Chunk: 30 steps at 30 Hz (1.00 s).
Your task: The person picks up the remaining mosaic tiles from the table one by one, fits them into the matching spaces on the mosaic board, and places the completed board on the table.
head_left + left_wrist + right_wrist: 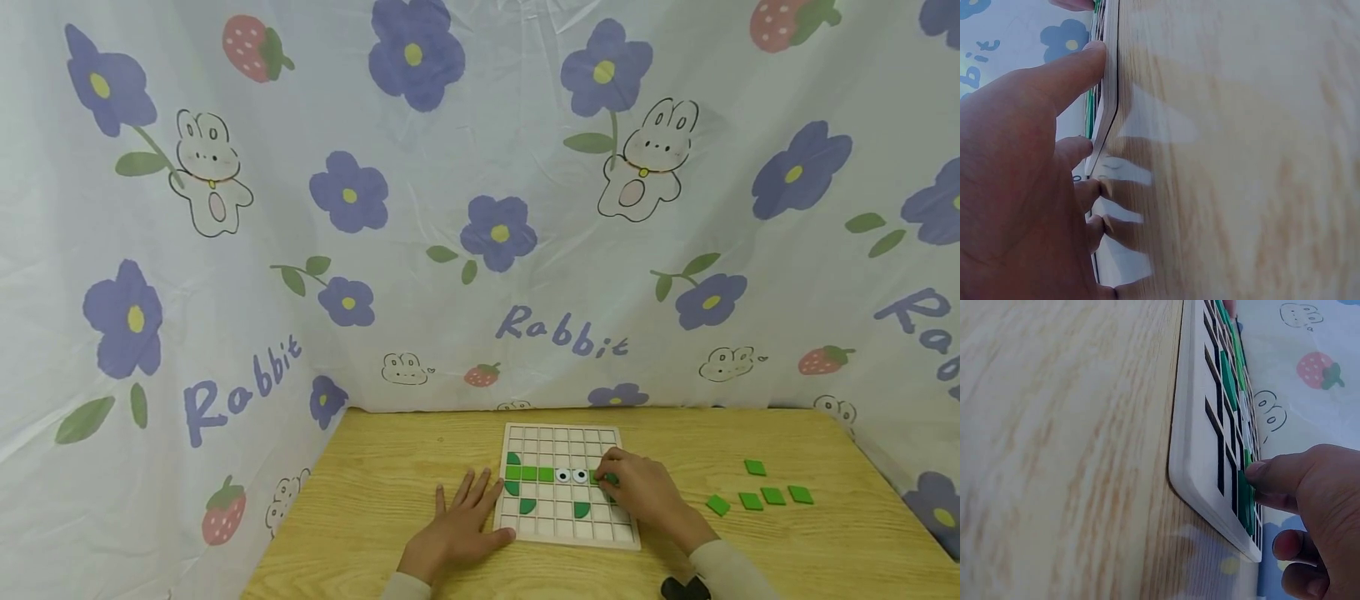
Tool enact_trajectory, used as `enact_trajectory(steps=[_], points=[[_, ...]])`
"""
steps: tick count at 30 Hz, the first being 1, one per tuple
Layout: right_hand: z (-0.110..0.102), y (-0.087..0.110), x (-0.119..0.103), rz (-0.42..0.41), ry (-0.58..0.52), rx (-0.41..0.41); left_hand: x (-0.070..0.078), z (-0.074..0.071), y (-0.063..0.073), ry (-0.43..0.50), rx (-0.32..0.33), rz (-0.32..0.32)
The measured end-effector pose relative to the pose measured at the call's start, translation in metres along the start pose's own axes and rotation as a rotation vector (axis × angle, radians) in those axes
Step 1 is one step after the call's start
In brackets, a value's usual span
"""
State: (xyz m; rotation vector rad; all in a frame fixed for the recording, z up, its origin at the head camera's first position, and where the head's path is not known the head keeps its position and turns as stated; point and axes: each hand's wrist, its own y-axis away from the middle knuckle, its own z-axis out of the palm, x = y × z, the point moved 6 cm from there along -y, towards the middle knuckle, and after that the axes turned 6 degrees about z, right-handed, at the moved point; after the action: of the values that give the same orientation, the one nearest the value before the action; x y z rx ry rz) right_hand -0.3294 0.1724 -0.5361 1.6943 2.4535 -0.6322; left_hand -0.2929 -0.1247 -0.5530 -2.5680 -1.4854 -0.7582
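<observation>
A pale wooden grid board lies on the table. My left hand rests flat with fingers spread at its left edge; in the left wrist view the thumb touches the rim. My right hand is over the board's right side, where thumb and forefinger pinch a green square tile at a cell. A row in the grid holds green squares and two round eye tiles. Dark green quarter-circle tiles sit in other cells. The fingers partly hide the rightmost tiles.
Several loose green square tiles lie on the wooden table to the right of the board. A black object shows at the bottom edge near the right sleeve. A printed curtain hangs behind the table.
</observation>
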Motion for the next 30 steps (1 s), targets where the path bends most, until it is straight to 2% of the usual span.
enact_trajectory(steps=[8, 15, 21, 30], points=[[-0.005, 0.002, 0.007, 0.066, 0.036, 0.015, 0.001, 0.000, 0.000, -0.009, -0.003, 0.009], [-0.023, 0.015, 0.020, 0.126, 0.042, 0.031, 0.000, 0.000, -0.002, -0.003, -0.006, 0.009], [-0.042, 0.031, 0.038, 0.160, 0.007, 0.055, -0.001, 0.001, -0.002, -0.003, -0.013, 0.004], [-0.065, 0.054, 0.071, 0.204, 0.035, 0.067, -0.003, 0.003, -0.003, -0.003, -0.007, 0.001]])
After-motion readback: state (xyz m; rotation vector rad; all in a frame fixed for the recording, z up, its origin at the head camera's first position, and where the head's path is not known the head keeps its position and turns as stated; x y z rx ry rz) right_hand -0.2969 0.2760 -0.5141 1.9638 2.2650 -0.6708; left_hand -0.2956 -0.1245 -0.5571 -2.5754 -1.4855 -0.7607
